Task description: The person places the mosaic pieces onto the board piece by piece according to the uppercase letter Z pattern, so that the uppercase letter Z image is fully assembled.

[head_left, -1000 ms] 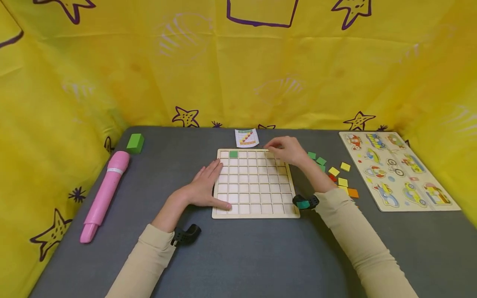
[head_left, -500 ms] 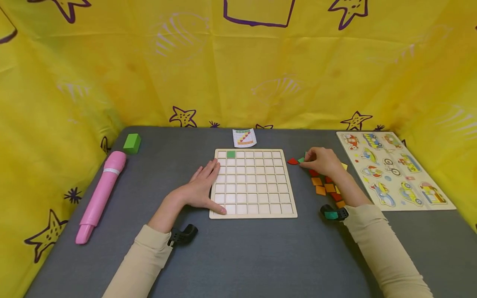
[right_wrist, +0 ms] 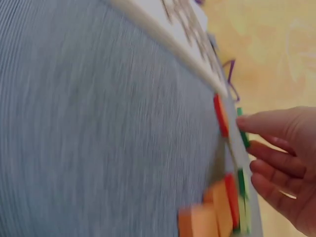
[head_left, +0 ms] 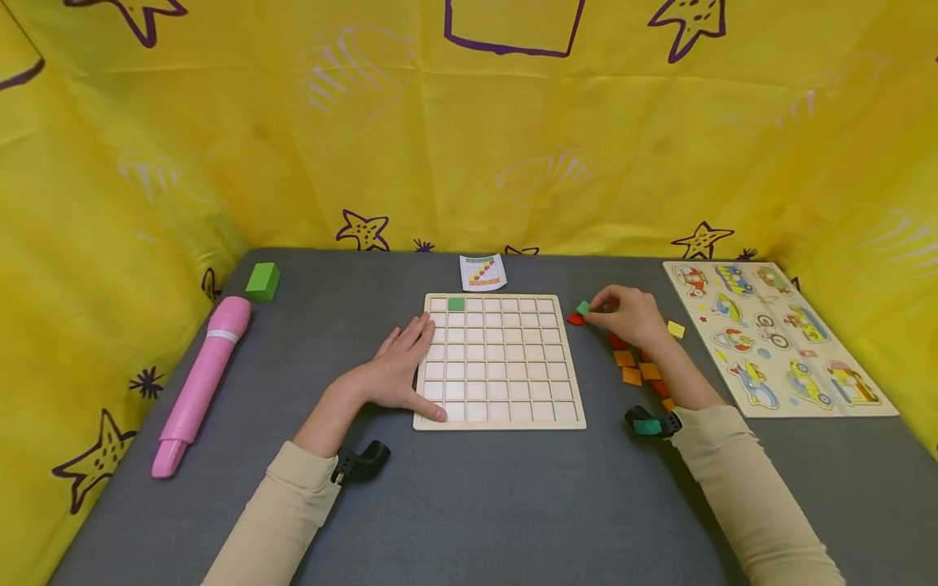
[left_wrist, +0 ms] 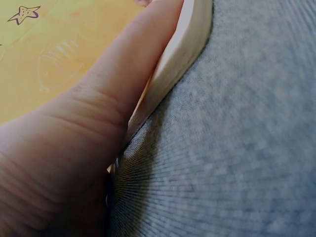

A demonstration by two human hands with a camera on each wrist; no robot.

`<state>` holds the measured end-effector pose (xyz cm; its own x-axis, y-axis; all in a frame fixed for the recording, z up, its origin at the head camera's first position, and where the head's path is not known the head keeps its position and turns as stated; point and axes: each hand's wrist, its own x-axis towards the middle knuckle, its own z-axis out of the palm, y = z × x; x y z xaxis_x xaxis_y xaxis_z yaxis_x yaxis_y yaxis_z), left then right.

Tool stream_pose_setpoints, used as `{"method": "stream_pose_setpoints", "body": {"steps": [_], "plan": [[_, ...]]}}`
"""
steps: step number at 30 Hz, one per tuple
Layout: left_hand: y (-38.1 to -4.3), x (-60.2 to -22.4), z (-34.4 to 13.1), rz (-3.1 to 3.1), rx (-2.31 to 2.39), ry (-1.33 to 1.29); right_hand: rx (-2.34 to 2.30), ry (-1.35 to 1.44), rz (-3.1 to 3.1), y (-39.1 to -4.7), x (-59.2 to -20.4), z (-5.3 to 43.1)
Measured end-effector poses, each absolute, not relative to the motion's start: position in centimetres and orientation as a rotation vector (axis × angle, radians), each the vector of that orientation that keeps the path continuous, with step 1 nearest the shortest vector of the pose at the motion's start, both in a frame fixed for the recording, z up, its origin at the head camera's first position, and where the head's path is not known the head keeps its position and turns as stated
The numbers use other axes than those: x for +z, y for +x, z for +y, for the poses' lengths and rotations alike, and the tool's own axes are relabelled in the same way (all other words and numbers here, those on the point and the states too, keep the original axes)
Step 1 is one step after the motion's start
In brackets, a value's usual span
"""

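Observation:
My left hand [head_left: 398, 364] rests with fingers spread on the left edge of a pale wooden grid board [head_left: 501, 429]; its thumb lies over the lower left corner. A single green square tile [head_left: 456, 303] sits in the board's top row. To the right of the board, my right hand [head_left: 630, 313] pinches another green tile [head_left: 583, 308] between thumb and finger. The right wrist view shows this green tile [right_wrist: 243, 127] tilted on its edge at the fingertips. A red piece [head_left: 576, 319] lies just below it on the table.
Orange tiles [head_left: 632, 376], red pieces and a yellow tile [head_left: 676, 330] lie around the right hand, partly hidden by it. A pattern card [head_left: 483, 273] lies behind the board. A picture puzzle [head_left: 777, 342] is at right; a pink microphone [head_left: 201, 382] and green block [head_left: 262, 282] at left.
My right hand has gone from the board's upper right corner to the loose pieces and now has a green tile pinched, shifted slightly left. The left hand stays on the board.

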<state>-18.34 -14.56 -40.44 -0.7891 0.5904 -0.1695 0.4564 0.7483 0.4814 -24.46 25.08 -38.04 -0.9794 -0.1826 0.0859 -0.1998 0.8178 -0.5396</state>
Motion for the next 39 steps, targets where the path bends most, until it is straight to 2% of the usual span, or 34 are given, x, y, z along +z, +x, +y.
{"method": "stream_pose_setpoints", "body": {"steps": [7,15,21,28,39], "plan": [[-18.2,-40.4,-14.5,2.645,0.604,0.813,1.117,0.313,-2.947,-25.3,-37.7,20.7],[-18.2,-40.5,-14.5,2.651,0.572,0.809,1.269,0.53,-2.911,-26.1,-38.2,14.4],[-18.2,-40.6,-14.4,2.659,0.541,0.793,1.23,0.691,-2.867,-26.9,-39.2,11.4],[-18.0,-40.2,-14.2,2.662,0.529,0.784,1.134,0.768,-2.809,-27.1,-39.7,10.1],[-18.2,-40.7,-14.5,2.662,0.538,0.787,1.089,0.921,-2.781,-26.8,-39.6,10.8]]}}
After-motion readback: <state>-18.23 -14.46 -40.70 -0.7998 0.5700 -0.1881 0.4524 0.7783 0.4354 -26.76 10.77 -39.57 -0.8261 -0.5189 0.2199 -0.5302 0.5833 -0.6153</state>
